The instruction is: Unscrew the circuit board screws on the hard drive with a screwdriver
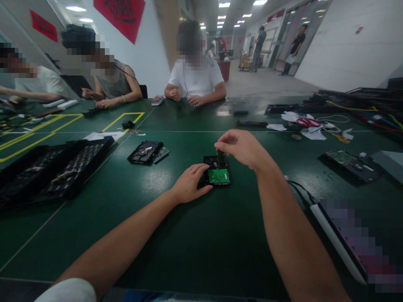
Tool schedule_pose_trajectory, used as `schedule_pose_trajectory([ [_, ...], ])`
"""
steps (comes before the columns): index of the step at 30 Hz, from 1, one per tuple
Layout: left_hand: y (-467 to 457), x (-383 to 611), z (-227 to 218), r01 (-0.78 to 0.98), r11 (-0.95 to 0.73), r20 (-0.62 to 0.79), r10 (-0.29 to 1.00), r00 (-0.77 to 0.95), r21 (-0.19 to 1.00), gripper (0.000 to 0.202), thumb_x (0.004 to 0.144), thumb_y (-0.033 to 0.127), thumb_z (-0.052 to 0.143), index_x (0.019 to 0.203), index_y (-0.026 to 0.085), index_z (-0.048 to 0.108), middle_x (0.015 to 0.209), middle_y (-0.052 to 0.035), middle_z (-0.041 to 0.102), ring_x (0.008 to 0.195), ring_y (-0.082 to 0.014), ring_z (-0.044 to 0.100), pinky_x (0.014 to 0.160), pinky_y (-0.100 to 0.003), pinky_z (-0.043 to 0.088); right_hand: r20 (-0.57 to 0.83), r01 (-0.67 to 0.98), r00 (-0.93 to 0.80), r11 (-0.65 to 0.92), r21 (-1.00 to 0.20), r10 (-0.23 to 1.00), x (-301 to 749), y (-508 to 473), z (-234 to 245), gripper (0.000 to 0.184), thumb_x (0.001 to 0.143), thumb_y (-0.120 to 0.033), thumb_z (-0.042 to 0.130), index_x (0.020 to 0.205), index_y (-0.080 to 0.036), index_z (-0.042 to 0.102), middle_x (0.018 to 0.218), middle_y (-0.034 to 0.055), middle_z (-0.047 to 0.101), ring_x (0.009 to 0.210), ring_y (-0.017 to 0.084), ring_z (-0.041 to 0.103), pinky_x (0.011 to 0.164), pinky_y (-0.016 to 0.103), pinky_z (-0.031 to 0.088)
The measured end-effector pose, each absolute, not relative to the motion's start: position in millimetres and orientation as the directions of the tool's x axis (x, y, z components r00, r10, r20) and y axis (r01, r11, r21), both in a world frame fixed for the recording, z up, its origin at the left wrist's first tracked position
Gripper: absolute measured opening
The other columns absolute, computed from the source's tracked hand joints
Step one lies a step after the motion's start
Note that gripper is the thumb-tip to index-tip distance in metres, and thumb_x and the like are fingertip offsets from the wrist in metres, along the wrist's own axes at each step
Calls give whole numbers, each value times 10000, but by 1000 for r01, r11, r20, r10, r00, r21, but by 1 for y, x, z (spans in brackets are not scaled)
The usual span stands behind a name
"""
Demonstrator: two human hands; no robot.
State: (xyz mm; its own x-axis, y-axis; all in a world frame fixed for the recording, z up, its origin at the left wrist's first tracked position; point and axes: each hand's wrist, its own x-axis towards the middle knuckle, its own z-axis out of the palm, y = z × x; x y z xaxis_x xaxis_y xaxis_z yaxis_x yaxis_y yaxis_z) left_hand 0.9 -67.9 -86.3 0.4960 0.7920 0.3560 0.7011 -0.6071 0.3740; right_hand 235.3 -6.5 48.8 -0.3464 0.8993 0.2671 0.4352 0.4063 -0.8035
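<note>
A hard drive point(206, 181) with its green circuit board point(219, 176) facing up lies flat on the green table in front of me. My left hand point(191, 183) grips its left side, fingers along the far edge and thumb at the near edge. Above the drive's far right part, my right hand point(239, 147) pinches an upright screwdriver point(220, 155) by its dark handle. The shaft points down at the board; whether the tip sits in a screw is too small to tell.
Left of the drive lie another hard drive point(145, 152) and a loose circuit board point(161, 154). Black trays point(63, 172) stand far left. At right are a drive with exposed board point(349, 165), red-handled scissors point(308, 122), cables and a cabled white-edged device point(336, 241). Co-workers sit opposite.
</note>
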Motion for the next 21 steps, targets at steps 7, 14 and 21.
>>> schedule_pose_trajectory([
  [7, -69, 0, -86, 700, -607, 353, 793, 497, 376, 742, 948, 516, 693, 1574, 248, 400, 1519, -153, 553, 1414, -352, 533, 1184, -571, 470, 182, 356, -296, 286, -890, 938, 234, -9, 50, 108, 919, -225, 740, 983, -180, 666, 962, 88, 766, 572, 135, 683, 466, 253, 516],
  [14, -68, 0, -87, 698, -618, 364, 783, 504, 362, 739, 952, 501, 691, 1572, 239, 385, 1533, -154, 541, 1418, -343, 529, 1191, -566, 466, 245, 396, -362, 386, -833, 900, 235, -6, 49, 136, 955, -324, 694, 943, -202, 753, 800, 34, 740, 658, 156, 666, 608, 280, 550],
  [21, -70, 2, -84, 697, -618, 363, 783, 505, 363, 728, 952, 495, 689, 1570, 245, 395, 1533, -158, 541, 1423, -352, 531, 1189, -578, 469, 269, 535, -294, 391, -749, 917, 233, -11, 51, 290, 830, -452, 843, 870, -193, 718, 890, 76, 762, 700, 191, 687, 610, 315, 527],
])
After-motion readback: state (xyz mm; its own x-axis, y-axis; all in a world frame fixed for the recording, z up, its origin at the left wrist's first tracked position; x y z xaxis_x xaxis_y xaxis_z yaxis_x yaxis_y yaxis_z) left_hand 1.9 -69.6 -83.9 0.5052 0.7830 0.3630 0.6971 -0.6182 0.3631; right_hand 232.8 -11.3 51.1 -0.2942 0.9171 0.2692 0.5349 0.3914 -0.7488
